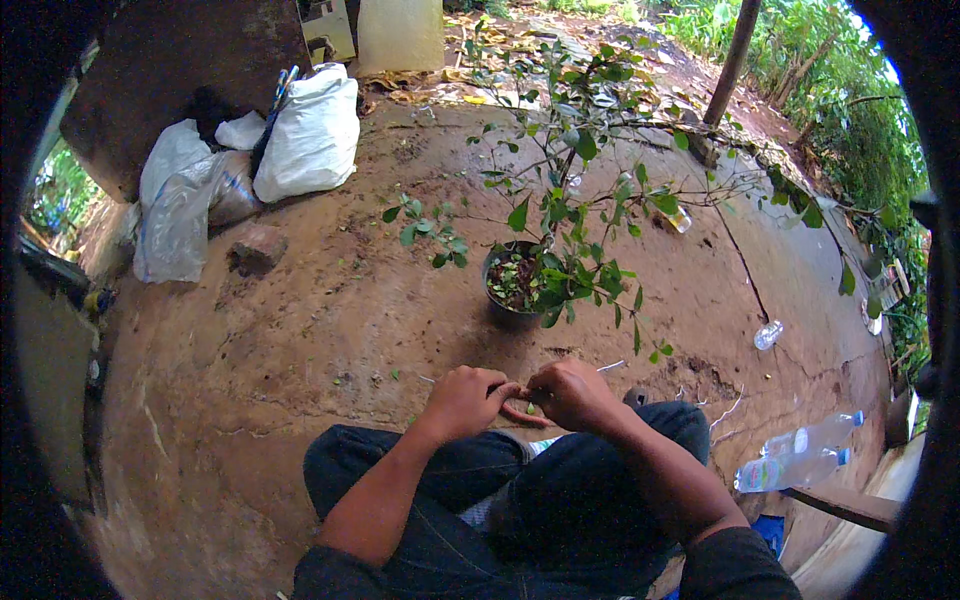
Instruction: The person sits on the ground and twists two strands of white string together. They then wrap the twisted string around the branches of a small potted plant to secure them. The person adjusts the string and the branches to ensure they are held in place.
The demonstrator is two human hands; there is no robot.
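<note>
My left hand (466, 400) and my right hand (571, 391) meet above my crossed legs, with thumbs and fingers drawn together. Whatever may be pinched between the fingertips is too small or hidden to make out. Just below them shows a reddish-brown curved piece (527, 418), perhaps a tool handle, partly covered by the left hand. A small green leaf lies beside it. Beyond the hands, a leafy potted plant (555, 217) with spreading branches stands in a dark round pot (510, 309). Soil and cut leaves fill the pot's top.
Two clear plastic bottles (795, 465) with blue caps lie at right, near a wooden bar (840, 510). A crumpled clear bottle (768, 335) is farther off. White sack (311, 135), clear plastic bag (176, 225) and broken brick (257, 250) sit back left. A pole (731, 67) rises behind.
</note>
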